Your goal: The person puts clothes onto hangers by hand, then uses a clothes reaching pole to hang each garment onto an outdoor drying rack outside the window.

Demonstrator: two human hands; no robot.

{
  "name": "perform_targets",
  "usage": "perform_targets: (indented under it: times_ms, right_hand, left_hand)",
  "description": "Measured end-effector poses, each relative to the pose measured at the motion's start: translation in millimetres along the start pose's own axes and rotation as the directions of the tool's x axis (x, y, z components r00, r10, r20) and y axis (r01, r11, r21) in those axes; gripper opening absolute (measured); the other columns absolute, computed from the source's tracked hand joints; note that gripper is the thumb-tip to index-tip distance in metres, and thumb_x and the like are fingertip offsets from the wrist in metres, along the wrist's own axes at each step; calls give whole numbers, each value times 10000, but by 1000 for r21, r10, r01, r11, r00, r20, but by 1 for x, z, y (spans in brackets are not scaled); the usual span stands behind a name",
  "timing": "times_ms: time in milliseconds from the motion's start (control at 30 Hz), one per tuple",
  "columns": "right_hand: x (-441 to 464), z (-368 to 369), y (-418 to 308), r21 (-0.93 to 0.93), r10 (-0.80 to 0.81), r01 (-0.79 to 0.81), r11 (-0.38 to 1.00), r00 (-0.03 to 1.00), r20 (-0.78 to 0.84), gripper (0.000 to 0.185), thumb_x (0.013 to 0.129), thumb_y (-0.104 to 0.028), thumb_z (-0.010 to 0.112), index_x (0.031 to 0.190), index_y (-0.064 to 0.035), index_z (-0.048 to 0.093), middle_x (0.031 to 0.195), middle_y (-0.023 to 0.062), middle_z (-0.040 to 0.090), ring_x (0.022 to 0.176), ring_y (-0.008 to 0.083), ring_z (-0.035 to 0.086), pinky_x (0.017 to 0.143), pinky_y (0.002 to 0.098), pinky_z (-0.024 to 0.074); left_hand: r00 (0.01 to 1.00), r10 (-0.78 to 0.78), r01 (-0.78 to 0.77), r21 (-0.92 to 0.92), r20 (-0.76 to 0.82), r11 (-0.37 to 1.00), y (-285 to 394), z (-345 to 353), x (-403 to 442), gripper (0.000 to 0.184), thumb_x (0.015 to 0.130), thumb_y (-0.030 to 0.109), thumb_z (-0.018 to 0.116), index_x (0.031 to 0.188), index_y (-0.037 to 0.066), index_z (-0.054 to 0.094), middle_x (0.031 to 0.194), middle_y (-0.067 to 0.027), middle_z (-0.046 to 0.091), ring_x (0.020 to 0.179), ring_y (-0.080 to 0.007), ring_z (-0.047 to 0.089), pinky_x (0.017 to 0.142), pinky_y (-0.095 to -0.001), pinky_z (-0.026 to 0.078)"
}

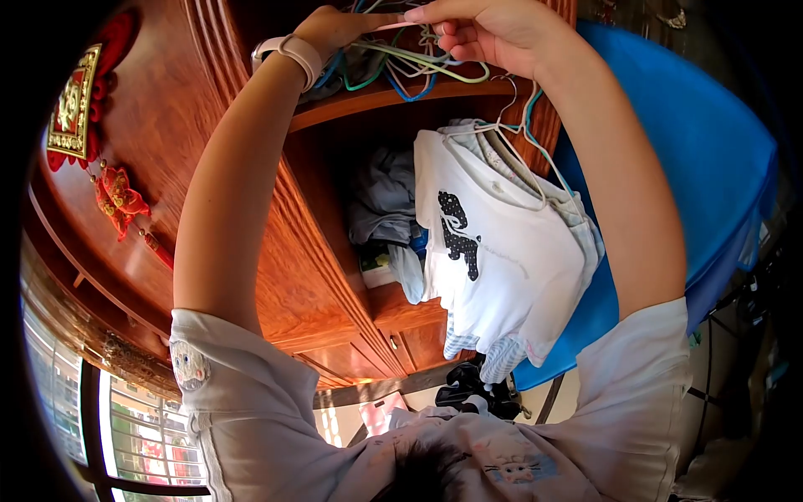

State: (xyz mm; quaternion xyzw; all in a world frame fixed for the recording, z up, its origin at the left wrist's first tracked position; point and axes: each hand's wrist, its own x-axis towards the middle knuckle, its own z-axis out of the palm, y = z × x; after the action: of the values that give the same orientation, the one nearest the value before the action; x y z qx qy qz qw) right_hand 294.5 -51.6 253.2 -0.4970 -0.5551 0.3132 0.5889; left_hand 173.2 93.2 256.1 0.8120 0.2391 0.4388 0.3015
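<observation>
Both my hands are raised at the top of the view, in front of a wooden shelf. Between them runs a thin pink clothes hanger [395, 26]. My left hand [339, 27], with a pale pink watch [303, 60] on the wrist, is closed on its left part. My right hand [493, 33] pinches the other end between thumb and fingers, the lower fingers curled. Just below my hands, several tangled hangers [401, 67] in green, blue and white lie on the shelf. The far part of the pink hanger is hidden.
White shirts [502, 217] hang on hangers from the shelf edge. Grey clothes [385, 197] fill the compartment behind. A blue plastic chair or sheet [677, 134] stands right. Red ornaments [121, 197] hang on the wooden cabinet [159, 117]. A black bag [468, 391] sits low.
</observation>
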Motion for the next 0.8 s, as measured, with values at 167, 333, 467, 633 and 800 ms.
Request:
perform_targets:
  times_ms: [167,333,467,633,800]
  right_hand:
    - [5,-4,-8,357,65,-60,932,998,-2,116,792,-129,533,764,-16,532,607,79,558,580,182,582,561,282,519]
    - [26,20,9,411,-85,23,911,987,134,190,848,-116,457,929,51,420,917,207,497,754,323,576,673,396,526]
    - [-3,37,-6,387,-142,164,907,986,-85,267,909,-212,365,873,46,427,871,203,502,747,334,582,673,404,524]
    - [-63,13,-21,328,-290,293,898,955,-60,245,891,-162,365,803,37,478,887,232,558,701,294,591,661,360,516]
    - [-177,-5,-4,5,-351,361,933,910,-222,261,943,-235,261,903,-24,410,972,207,523,543,153,580,462,211,492]
  left_hand:
    - [990,-139,138,19,38,990,6,-30,10,260,740,270,667,633,41,603,497,-2,472,391,-109,389,370,-255,272]
    - [940,-291,329,-245,179,912,18,-61,9,230,819,199,544,610,108,511,504,40,422,423,-93,373,409,-235,281]
    - [980,-200,198,-131,-1,971,37,-74,-4,203,827,189,531,643,118,486,520,43,407,433,-81,357,431,-233,278]
    - [988,-138,147,-169,66,975,32,-86,3,186,821,188,538,664,100,490,522,38,415,436,-83,366,433,-237,281]
    - [996,-58,55,-48,-74,997,17,-66,24,211,798,149,576,616,46,551,524,-12,457,435,-113,394,421,-252,284]
